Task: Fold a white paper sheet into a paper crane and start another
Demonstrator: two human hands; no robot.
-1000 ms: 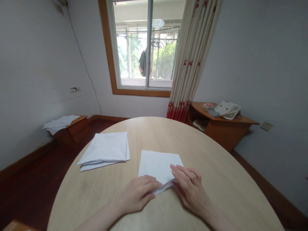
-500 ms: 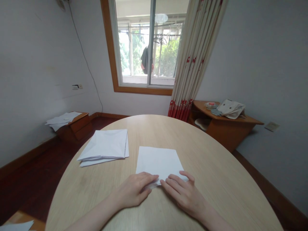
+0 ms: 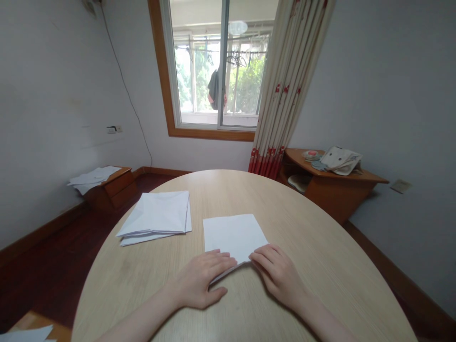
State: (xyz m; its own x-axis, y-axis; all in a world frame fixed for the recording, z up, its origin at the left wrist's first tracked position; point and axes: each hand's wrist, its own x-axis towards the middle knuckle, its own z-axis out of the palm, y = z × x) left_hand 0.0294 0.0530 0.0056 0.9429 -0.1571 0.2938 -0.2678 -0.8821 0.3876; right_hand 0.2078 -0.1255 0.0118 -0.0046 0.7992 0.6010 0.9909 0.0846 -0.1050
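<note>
The left hand [image 3: 199,280] and right hand [image 3: 280,276] are bare, with slim, tapering fingers. The bare left forearm [image 3: 138,320] enters at seven o'clock, the bare right forearm [image 3: 327,323] at five o'clock.

The head camera sits above the near edge of the table [image 3: 320,266], facing forward and down across it. It looks closely over the left hand [image 3: 201,280] and right hand [image 3: 280,275] at that edge, and its wide view runs past the far edge to the window [image 3: 213,71] beyond the table.
</note>
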